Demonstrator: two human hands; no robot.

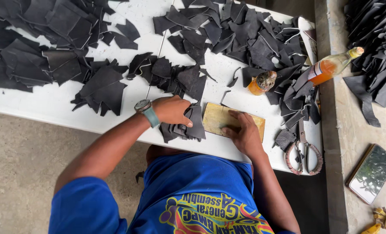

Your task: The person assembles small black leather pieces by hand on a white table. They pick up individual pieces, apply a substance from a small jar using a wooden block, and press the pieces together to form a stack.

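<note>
Evidently sorting, the person is pressing the left hand [172,110], fingers together, down on a small stack of dark leather pieces [188,128] at the near edge of the white table [54,104], likely steadying them. The pieces are looking flat, matte, charcoal-black and irregularly cut. Just right of the stack, the right hand [244,132] is lying on a tan wooden block [216,117], fingers flat and clamped on nothing. Scissors [304,149] are resting further right.
</note>
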